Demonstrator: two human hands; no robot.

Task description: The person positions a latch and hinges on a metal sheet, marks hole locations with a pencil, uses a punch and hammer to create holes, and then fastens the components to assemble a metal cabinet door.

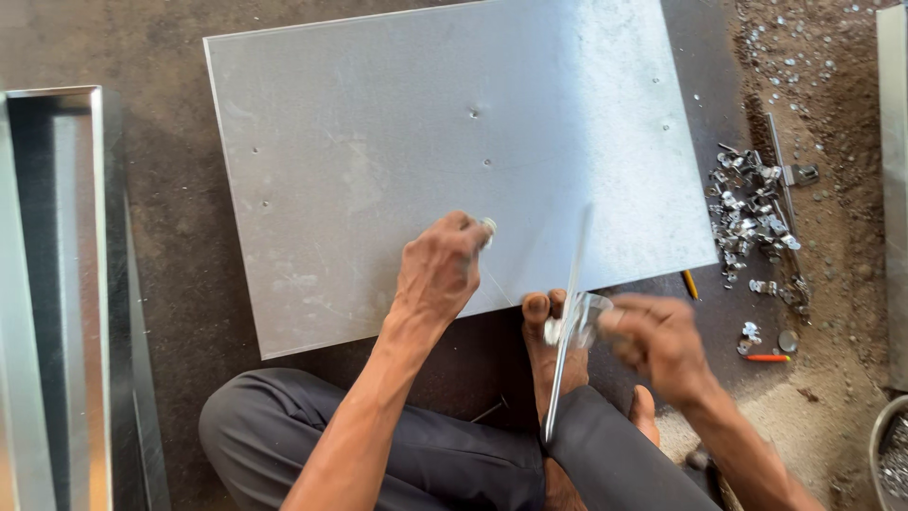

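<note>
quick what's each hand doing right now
Left hand: closed, pinching a small silvery piece on the metal sheet.
Right hand: blurred, closed around a small shiny part.

The floor (189,274) is dark, dusty concrete. Right of it lies sandy dirt (832,104) with small metal bits; light falls bright there.

A long, open galvanized steel channel (71,284) lies at the left on the dark floor. At the right sit a pile of small shiny metal clips (752,222), a short orange pencil (767,358) and a round steel bowl's rim (878,445).
</note>
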